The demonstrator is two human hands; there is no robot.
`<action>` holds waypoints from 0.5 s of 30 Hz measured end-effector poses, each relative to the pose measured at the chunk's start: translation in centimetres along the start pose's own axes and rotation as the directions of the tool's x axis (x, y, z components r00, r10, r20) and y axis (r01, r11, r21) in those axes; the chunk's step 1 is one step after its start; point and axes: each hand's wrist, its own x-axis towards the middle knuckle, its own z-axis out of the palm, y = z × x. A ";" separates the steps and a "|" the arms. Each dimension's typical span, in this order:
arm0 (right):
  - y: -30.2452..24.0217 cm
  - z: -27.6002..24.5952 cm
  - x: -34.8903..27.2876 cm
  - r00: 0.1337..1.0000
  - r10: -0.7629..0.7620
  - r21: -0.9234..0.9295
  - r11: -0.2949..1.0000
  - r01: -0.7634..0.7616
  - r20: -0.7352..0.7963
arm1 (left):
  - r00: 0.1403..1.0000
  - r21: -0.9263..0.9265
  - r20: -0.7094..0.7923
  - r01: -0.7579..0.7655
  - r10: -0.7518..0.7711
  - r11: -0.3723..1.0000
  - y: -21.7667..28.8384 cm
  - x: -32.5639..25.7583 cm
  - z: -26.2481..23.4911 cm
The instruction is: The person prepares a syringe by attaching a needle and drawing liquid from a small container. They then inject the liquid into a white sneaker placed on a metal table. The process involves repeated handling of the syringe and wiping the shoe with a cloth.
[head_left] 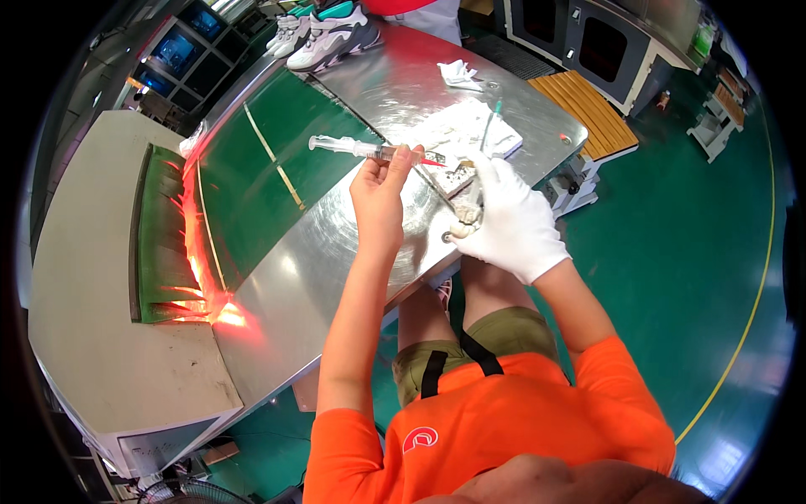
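My bare left hand pinches a clear plastic syringe just above the metal table. The syringe lies nearly level, and its red tip points right, toward my other hand. My right hand, in a white glove, is closed around something greyish-beige at the table's near edge; the fingers hide most of it. Beyond the glove is a stained white pad of cloth or paper. A thin stick with a teal end rises over the pad; whether the glove holds it I cannot tell.
A green conveyor belt runs along the table's left, beside a beige machine opening glowing red. Grey-white sneakers stand at the far end. Crumpled white cloth lies farther back. A slatted wooden bench is at the right.
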 end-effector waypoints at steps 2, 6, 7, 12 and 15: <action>0.6 0.3 0.0 0.999 0.002 0.042 0.999 0.000 -0.049 | 1.000 0.006 -0.026 0.005 -0.005 1.000 -0.3 0.6 -0.8; 2.2 0.7 0.8 0.991 0.010 0.212 0.977 0.018 -0.133 | 0.995 0.051 -0.101 -0.011 0.016 0.999 -1.6 1.5 -1.7; 2.7 0.9 1.1 0.988 0.007 0.240 0.970 0.030 -0.151 | 0.994 0.094 -0.105 -0.025 0.035 0.995 -2.0 1.7 -1.9; 5.6 3.0 3.4 0.952 -0.058 0.339 0.926 0.163 -0.299 | 0.983 0.332 -0.103 -0.110 0.152 0.937 -2.7 3.2 -2.6; 7.0 3.7 5.2 0.915 -0.121 0.363 0.892 0.270 -0.384 | 0.980 0.464 -0.045 -0.152 0.194 0.873 -2.5 4.2 -2.0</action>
